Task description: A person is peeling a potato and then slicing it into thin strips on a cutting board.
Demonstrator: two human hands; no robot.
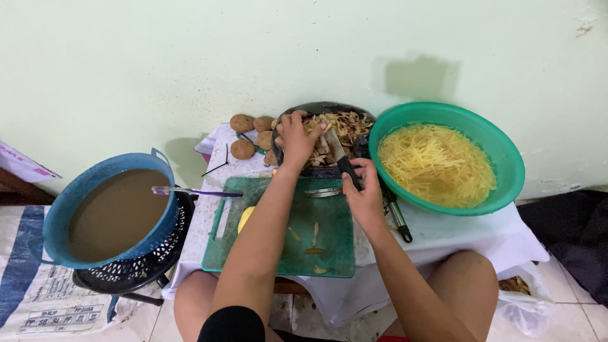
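My left hand (296,140) reaches over a dark round pan (316,109) filled with potato peels (347,126) and grips a bunch of them. My right hand (364,190) holds a knife (340,155) by its black handle, blade pointing into the pan among the peels. In front of me lies a green cutting board (329,244) with a few peel scraps and a peeled yellow potato (244,218), partly hidden by my left forearm. A metal peeler (324,192) rests at the board's far edge.
A green bowl (506,158) of shredded potato in water stands at the right. Several unpeeled potatoes (242,149) lie behind the board. At the left, a blue basin (63,209) of murky water sits on a black basket, with a purple-handled tool (196,191) across its rim.
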